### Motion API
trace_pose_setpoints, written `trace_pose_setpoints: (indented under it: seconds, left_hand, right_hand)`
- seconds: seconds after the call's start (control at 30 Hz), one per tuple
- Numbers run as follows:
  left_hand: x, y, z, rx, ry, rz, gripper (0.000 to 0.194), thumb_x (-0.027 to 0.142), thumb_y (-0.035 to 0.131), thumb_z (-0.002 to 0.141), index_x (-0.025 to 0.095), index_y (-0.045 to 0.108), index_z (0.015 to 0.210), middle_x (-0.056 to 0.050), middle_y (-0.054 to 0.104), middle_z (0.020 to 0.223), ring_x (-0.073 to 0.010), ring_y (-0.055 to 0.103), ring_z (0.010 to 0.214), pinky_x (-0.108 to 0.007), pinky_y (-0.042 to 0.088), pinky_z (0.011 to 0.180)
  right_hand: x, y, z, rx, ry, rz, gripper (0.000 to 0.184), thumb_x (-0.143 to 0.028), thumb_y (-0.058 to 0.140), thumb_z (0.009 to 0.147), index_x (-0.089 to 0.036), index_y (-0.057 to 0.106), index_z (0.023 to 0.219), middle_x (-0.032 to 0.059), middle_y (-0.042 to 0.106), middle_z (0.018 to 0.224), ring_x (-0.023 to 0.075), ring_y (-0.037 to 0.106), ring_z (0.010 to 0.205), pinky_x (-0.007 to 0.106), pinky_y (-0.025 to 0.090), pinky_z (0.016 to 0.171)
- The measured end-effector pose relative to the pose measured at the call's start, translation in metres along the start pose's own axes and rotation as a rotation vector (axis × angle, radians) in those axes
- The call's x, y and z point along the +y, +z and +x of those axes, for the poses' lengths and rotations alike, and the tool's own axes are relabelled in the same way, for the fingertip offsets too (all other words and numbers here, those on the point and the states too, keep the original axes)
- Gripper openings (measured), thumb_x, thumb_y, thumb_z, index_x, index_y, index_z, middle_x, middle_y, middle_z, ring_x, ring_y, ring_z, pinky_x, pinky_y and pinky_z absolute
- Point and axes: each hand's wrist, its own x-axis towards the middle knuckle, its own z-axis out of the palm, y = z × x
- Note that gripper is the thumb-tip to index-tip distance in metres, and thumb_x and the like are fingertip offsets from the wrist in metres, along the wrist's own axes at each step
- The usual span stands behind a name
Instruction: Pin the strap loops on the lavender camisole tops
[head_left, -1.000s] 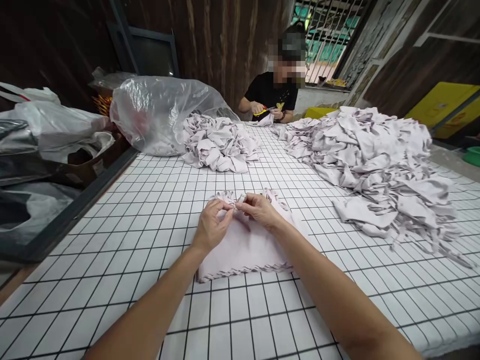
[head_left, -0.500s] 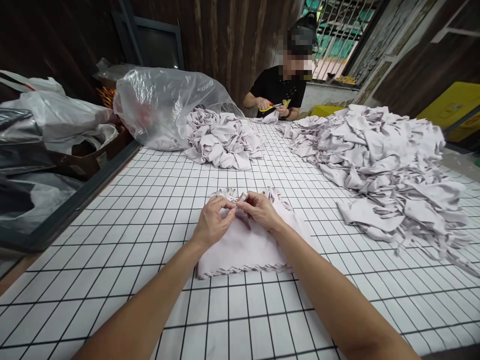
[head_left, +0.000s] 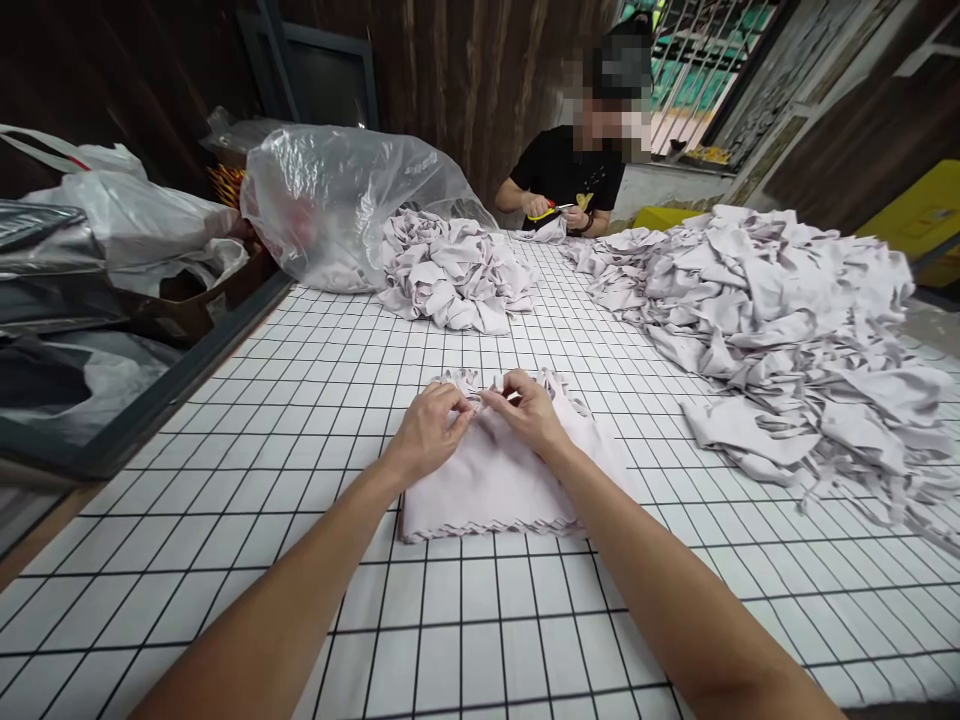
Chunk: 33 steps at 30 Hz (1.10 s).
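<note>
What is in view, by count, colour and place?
fabric stack: 1, pale pinkish, near middle
fabric heaps: 2, pale pinkish, central and right
tabletop: 1, black-gridded white, below
plastic bag: 1, clear, far left
white bags: several, white, left
cardboard box: 1, brown, left
scissors: 1, yellow and red, coworker's hand
coworker: 1, black shirt, far end
window: 1, pale bars, top right
yellow pieces: several, yellow, right
left hand: 1, bare, stack's far edge
right hand: 1, bare, beside it

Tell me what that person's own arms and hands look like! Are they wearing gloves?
No gloves: the left hand and right hand are bare. No sleeves, watch or bracelet show on the left forearm or right forearm. Any small ring is hard to tell.
</note>
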Motion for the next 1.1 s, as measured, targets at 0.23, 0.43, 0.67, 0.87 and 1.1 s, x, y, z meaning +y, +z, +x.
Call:
trace_pose_setpoints:
  seconds: [0.23, 0.43, 0.67, 0.87, 1.1]
  left_hand:
    - [0.003, -0.004, -0.001, -0.034, 0.048, 0.104, 0.012, 0.014, 0.048, 0.088, 0.019, 0.057, 0.082, -0.005, 0.061, 0.087, -0.0224, 0.054, 0.090, -0.038, 0.046, 0.079]
    - [0.001, -0.008, -0.002, -0.030, 0.056, 0.099, 0.012, 0.016, 0.048, 0.090, 0.018, 0.056, 0.081, -0.004, 0.061, 0.084, -0.0212, 0.053, 0.086, -0.036, 0.044, 0.078]
    - [0.003, -0.010, -0.002, -0.053, 0.037, 0.105, 0.012, 0.013, 0.048, 0.089, 0.018, 0.055, 0.082, -0.005, 0.061, 0.086, -0.0207, 0.052, 0.088, -0.035, 0.042, 0.078]
    - [0.003, -0.013, -0.002, -0.061, 0.009, 0.092, 0.012, 0.015, 0.047, 0.089, 0.018, 0.056, 0.081, -0.005, 0.060, 0.083, -0.0201, 0.051, 0.083, -0.034, 0.042, 0.075]
    - [-0.001, -0.016, -0.005, -0.179, -0.087, 0.027, 0.012, 0.031, 0.055, 0.086, 0.019, 0.058, 0.085, -0.004, 0.062, 0.089, -0.0205, 0.054, 0.089, -0.032, 0.043, 0.078]
  right_hand:
    - [-0.020, 0.001, -0.007, 0.010, -0.308, -0.262, 0.017, -0.028, 0.050, 0.092, -0.023, 0.056, 0.108, 0.0095, 0.061, 0.111, 0.0243, 0.048, 0.110, 0.041, 0.039, 0.092]
    - [-0.013, 0.002, -0.005, 0.141, -0.293, -0.301, 0.029, -0.030, 0.055, 0.090, -0.020, 0.053, 0.117, 0.0089, 0.059, 0.102, 0.0237, 0.050, 0.100, 0.043, 0.038, 0.092]
    - [-0.015, 0.005, -0.007, -0.013, -0.335, -0.262, 0.021, -0.027, 0.047, 0.095, -0.022, 0.053, 0.115, 0.0087, 0.061, 0.107, 0.0229, 0.052, 0.104, 0.043, 0.040, 0.093]
    - [-0.013, 0.007, -0.006, -0.211, -0.232, -0.178, 0.015, -0.031, 0.054, 0.094, -0.021, 0.063, 0.087, 0.0039, 0.067, 0.084, 0.0184, 0.053, 0.086, 0.034, 0.043, 0.079]
    - [-0.003, 0.004, -0.005, -0.228, -0.188, -0.105, 0.011, -0.026, 0.058, 0.091, -0.021, 0.065, 0.085, 0.0031, 0.065, 0.080, 0.0169, 0.053, 0.084, 0.031, 0.043, 0.075]
